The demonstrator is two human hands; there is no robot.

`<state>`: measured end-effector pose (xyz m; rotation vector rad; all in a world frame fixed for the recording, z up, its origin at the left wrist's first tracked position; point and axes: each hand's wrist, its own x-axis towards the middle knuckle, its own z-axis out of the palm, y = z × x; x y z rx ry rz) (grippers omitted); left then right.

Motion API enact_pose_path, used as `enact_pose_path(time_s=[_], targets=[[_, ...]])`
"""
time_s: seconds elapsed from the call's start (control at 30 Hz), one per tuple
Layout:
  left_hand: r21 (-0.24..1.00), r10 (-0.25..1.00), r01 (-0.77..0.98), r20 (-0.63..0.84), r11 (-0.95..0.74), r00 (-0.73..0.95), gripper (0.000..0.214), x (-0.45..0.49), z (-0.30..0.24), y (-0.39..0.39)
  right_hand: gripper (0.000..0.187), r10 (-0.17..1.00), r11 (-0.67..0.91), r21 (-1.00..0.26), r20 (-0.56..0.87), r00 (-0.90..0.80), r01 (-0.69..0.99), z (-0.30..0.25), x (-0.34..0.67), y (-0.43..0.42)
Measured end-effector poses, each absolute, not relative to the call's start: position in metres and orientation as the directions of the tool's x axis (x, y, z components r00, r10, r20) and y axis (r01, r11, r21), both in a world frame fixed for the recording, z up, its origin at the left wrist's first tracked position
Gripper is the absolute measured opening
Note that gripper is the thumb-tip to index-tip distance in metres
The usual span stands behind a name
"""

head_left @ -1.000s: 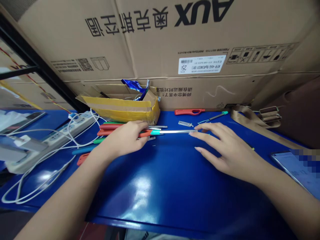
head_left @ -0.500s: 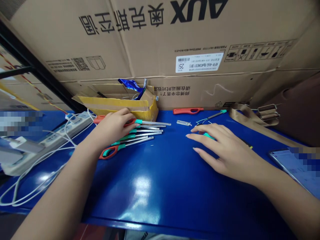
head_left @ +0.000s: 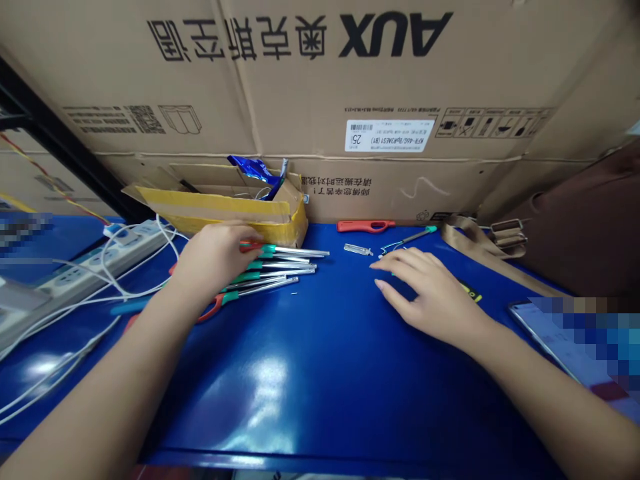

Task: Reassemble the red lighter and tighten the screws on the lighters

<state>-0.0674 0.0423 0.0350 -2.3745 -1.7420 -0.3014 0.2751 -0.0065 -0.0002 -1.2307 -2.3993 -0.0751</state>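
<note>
My left hand [head_left: 217, 253] lies over a pile of long-necked lighters [head_left: 270, 273] with red and green handles and silver tubes pointing right. Its fingers curl round the handle of the topmost lighter [head_left: 265, 251]; the palm and wrist hide much of the pile. My right hand [head_left: 425, 287] hovers low over the table, thumb and forefinger apart, with no object visible between them. Just beyond its fingertips lie a small clear plastic part [head_left: 357, 250] and a dark thin rod with a green end [head_left: 417, 235]. A black and yellow object [head_left: 470, 291] shows partly from behind this hand.
A yellow-taped cardboard box [head_left: 225, 213] holds a blue packet [head_left: 255, 170]. Behind it stands a big carton [head_left: 280, 93]. A red lighter casing [head_left: 365, 226] lies at the back. White cables and a power strip [head_left: 85, 267] are left; a strap [head_left: 490, 257] and phone [head_left: 545, 340] right.
The view has shifted slightly, so most things sit further left. The right hand's fingers have drawn closer together, and more of the black and yellow object shows. The left hand stays at the pile.
</note>
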Motion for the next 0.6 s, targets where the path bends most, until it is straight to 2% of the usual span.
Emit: enact_pose_path(time_s=[0.17,0.33,0.47,0.6], targets=[[-0.057,0.914,0.959,0.290,-0.279,0.283,0.025,-0.064,0.031,0.040,0.026,0.868,0.412,-0.136,0.359,-0.342,0.901,-0.003,0.272,0.032],[-0.087,0.872,0.912,0.271,-0.400,0.408,0.032,-0.052,0.027,0.035,0.033,0.945,0.223,-0.056,0.258,-0.202,0.973,-0.009,0.272,0.092],[-0.089,0.808,0.837,0.222,-0.540,0.545,0.039,-0.050,0.027,0.032,0.019,0.956,0.195,-0.057,0.236,-0.177,0.979,-0.018,0.270,0.122],[-0.087,0.782,0.803,0.185,-0.590,0.595,0.051,-0.055,0.029,0.030,0.005,0.940,0.228,-0.053,0.274,-0.206,0.972,-0.020,0.265,0.127]])
